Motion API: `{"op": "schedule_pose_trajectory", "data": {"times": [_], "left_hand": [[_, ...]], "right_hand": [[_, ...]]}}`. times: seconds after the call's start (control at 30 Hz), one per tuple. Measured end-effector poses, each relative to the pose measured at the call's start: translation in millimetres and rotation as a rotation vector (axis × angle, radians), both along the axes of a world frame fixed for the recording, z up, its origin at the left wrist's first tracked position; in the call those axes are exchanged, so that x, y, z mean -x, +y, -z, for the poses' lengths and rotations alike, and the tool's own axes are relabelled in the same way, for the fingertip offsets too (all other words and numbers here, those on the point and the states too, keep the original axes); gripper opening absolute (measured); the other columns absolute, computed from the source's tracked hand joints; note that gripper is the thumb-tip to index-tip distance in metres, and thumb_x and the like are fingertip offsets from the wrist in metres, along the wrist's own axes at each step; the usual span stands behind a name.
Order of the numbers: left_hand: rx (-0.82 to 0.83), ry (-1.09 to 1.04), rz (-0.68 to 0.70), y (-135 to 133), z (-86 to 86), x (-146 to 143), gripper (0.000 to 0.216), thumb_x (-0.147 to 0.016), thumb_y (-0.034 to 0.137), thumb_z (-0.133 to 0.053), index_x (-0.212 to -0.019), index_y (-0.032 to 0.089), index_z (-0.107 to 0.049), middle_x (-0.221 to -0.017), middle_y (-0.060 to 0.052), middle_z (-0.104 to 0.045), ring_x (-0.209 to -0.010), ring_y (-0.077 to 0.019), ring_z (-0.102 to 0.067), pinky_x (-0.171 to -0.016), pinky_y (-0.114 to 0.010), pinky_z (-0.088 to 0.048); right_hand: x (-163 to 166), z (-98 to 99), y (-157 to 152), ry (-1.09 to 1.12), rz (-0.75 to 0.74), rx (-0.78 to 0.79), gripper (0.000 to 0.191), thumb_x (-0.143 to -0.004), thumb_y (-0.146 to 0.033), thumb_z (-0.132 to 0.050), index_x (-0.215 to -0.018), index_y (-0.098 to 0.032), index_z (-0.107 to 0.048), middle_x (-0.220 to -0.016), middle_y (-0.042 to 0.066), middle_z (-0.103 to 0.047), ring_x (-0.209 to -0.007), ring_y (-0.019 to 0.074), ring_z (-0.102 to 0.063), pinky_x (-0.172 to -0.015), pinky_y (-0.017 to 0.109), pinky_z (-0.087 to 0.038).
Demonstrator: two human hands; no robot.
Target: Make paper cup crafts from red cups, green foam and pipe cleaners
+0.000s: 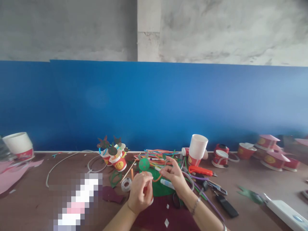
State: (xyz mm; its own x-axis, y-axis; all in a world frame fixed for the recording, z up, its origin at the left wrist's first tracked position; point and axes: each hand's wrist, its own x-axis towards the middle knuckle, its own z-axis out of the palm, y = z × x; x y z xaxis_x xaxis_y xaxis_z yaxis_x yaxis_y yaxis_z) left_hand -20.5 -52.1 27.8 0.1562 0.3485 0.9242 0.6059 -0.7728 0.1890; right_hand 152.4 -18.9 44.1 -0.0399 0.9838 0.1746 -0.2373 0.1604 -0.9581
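Observation:
My left hand (141,192) is closed round a small red and white paper cup near the table's front middle; the cup is mostly hidden by the fingers. A green round paper piece (144,164) stands up just above that hand. My right hand (173,176) pinches an orange straw (157,179) that bends from the cup towards it. A bracelet sits on the right wrist. Both hands hover over green felt (161,187) and dark red felt (166,215).
Coloured straws (158,154) lie in a pile behind the hands. Decorated cups (115,157) stand at the left, a stack of white cups (197,149) and more red cups (267,154) at the right. A tape roll (126,184), an orange cutter (201,170) and a white cable (69,160) lie nearby.

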Motion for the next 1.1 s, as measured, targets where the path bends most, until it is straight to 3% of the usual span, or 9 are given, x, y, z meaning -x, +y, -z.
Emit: {"op": "schedule_pose_trajectory", "data": {"times": [0.17, 0.3, 0.67, 1.1], "left_hand": [[-0.009, 0.031, 0.012, -1, -0.9, -1, 0.024, -0.080, 0.005, -0.046, -0.098, 0.019, -0.054, -0.082, -0.008, -0.068, -0.077, -0.0188, -0.064, -0.073, -0.033, -0.048], [-0.019, 0.024, 0.018, 0, -0.9, 0, 0.023, -0.080, 0.005, -0.047, -0.097, 0.018, -0.054, -0.080, -0.007, -0.067, -0.074, -0.0183, -0.063, -0.072, -0.032, -0.048], [-0.024, 0.034, 0.027, 0, -0.8, -2, 0.023, -0.080, 0.005, -0.046, -0.096, 0.018, -0.054, -0.080, -0.008, -0.067, -0.073, -0.0188, -0.062, -0.071, -0.032, -0.047], [-0.014, 0.085, 0.053, -3, -2.5, -2, 0.022, -0.079, 0.004, -0.047, -0.094, 0.017, -0.055, -0.073, -0.006, -0.064, -0.070, -0.0189, -0.059, -0.071, -0.033, -0.046]], "right_hand": [[3, -2.1, 0, -0.014, 0.027, 0.001, 0.062, -0.068, -0.032, -0.073, -0.121, -0.023, -0.043, -0.067, -0.004, -0.068, -0.075, 0.0177, -0.066, -0.073, 0.031, -0.048], [5, -1.4, -1, -0.018, 0.040, -0.013, 0.058, -0.068, -0.038, -0.073, -0.117, -0.023, -0.047, -0.073, 0.000, -0.070, -0.077, 0.0204, -0.067, -0.070, 0.033, -0.050], [7, 14.0, 6, 0.045, 0.048, 0.005, 0.063, -0.061, -0.030, -0.079, -0.114, -0.024, -0.045, -0.084, 0.002, -0.071, -0.078, 0.0196, -0.066, -0.070, 0.031, -0.048], [5, 10.6, 5, -0.032, 0.081, 0.001, 0.056, -0.063, -0.023, -0.073, -0.111, -0.021, -0.044, -0.061, -0.006, -0.062, -0.055, 0.0123, -0.055, -0.053, 0.023, -0.037]]}}
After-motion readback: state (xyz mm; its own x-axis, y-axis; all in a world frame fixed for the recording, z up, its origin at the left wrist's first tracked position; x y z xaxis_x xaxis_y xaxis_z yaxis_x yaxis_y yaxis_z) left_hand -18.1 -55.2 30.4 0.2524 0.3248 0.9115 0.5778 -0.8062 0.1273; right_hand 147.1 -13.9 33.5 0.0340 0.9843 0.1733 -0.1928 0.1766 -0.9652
